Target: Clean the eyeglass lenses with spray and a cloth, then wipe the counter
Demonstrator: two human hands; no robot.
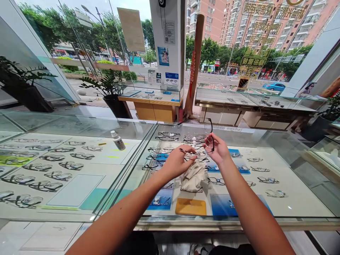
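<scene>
My right hand (218, 148) holds a pair of dark-framed glasses (211, 131) up over the glass display case, its fingers pinched on the frame. Just to the left, my left hand (180, 160) is closed on a thin dark temple arm of glasses, between thumb and fingers. Below both hands, a crumpled beige cloth (193, 177) lies on the glass top. A yellow-brown case (190, 207) lies nearer the front edge. The small white bottle (118, 141) stands on the counter to the left.
Rows of glasses (60, 175) fill the display case (300, 191) under the glass. Beyond it are a potted plant (113, 94), a wooden post (196, 60), more display counters (223, 97) and large windows facing a street.
</scene>
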